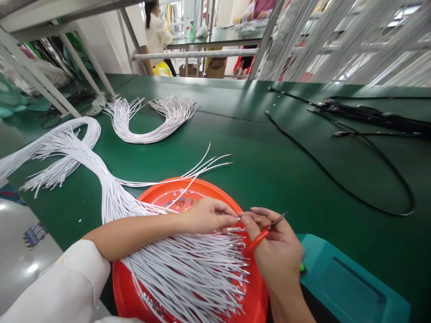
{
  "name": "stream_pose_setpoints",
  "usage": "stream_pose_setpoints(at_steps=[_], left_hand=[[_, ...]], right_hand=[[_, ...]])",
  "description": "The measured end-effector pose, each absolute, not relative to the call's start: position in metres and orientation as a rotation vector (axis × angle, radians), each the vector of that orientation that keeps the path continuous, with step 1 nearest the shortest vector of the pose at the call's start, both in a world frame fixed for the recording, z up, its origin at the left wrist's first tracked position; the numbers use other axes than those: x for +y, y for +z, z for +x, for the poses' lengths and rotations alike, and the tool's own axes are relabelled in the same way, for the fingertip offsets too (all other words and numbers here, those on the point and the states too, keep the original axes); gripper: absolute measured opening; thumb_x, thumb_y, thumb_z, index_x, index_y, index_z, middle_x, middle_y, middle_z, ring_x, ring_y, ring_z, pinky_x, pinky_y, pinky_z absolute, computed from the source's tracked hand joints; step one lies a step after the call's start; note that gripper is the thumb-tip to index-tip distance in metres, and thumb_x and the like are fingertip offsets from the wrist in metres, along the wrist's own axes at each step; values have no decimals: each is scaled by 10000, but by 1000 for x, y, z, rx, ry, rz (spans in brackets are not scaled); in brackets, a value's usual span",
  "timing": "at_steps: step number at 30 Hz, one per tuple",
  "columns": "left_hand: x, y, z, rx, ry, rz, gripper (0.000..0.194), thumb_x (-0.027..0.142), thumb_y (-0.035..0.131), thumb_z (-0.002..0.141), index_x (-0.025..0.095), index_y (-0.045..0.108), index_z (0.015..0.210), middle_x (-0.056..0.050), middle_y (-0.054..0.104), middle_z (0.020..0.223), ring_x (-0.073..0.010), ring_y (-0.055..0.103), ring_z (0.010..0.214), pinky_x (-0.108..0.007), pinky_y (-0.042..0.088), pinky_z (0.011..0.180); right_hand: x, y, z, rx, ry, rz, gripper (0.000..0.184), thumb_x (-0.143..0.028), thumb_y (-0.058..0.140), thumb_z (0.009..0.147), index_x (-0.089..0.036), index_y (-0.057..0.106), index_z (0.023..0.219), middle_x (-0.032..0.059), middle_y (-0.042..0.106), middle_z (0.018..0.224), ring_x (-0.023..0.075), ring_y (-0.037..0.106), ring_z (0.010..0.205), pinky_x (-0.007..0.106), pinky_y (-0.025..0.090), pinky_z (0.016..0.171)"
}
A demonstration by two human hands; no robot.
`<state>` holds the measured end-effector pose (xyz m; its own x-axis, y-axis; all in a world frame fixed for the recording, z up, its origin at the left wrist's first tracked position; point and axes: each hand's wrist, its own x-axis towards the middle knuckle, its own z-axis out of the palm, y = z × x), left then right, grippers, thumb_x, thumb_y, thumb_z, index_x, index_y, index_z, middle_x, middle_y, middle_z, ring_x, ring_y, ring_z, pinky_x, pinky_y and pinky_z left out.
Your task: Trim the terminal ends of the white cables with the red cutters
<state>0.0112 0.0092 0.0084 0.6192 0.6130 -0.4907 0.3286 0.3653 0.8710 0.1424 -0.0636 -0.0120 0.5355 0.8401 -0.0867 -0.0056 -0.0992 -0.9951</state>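
Note:
Over a red plastic basin (224, 190), my left hand (213, 215) pinches a white wire near its tip; the fingers cover most of it. The fingertips of my right hand (278, 249) meet that same tip from the other side. A small pair of snips with orange-red handles (259, 239) is tucked in my right hand, its dark point sticking out past the fingers. Beneath both hands a thick bundle of white wires (188, 269) fans across the basin, with metallic ends toward the right. Several loose wires (202, 169) pass over the basin's back rim.
More white wire bundles (144, 137) lie on the green table (215, 130) behind and to the left. Black cables (370, 116) stretch along the right. A teal box (346, 273) stands beside my right wrist. Metal frame posts and two people (155, 33) are beyond the table.

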Motion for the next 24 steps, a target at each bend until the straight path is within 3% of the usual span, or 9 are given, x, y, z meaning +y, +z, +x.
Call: stream_pose_setpoints(at_steps=[7, 12, 15, 19, 24], left_hand=[[23, 15, 8, 883, 29, 1643, 238, 245, 477, 834, 122, 668, 905, -8, 623, 700, -69, 521, 564, -172, 394, 538], [45, 35, -11, 913, -65, 2015, 235, 201, 546, 769, 181, 683, 959, -2, 672, 736, -94, 561, 618, -172, 371, 543], [58, 43, -28, 932, -119, 2091, 216, 223, 551, 776, 175, 693, 932, -5, 674, 699, -97, 555, 589, -181, 368, 545], [79, 39, -43, 1204, 84, 2239, 225, 257, 520, 809, 163, 691, 920, -23, 676, 755, -111, 554, 633, -201, 364, 592], [102, 15, -53, 1436, 219, 2341, 246, 298, 488, 842, 160, 681, 905, -36, 662, 775, -141, 559, 688, -234, 380, 640]], right_hand=[[-59, -13, 147, -520, 726, -1506, 348, -357, 757, 632, -185, 564, 866, 20, 661, 753, 147, 625, 678, 291, 503, 652], [-57, -13, 148, -403, 662, -1444, 365, -320, 776, 613, -193, 551, 872, -2, 650, 737, 137, 617, 683, 273, 499, 646], [-58, -11, 146, -417, 695, -1448, 360, -322, 762, 645, -197, 551, 909, 23, 672, 841, 145, 633, 743, 280, 508, 673], [-58, -7, 144, -400, 774, -1418, 353, -328, 757, 660, -210, 564, 930, 48, 676, 981, 131, 635, 770, 248, 511, 651], [-59, -8, 147, -394, 743, -1396, 342, -324, 746, 672, -204, 564, 934, 43, 679, 946, 133, 635, 748, 256, 518, 633]])
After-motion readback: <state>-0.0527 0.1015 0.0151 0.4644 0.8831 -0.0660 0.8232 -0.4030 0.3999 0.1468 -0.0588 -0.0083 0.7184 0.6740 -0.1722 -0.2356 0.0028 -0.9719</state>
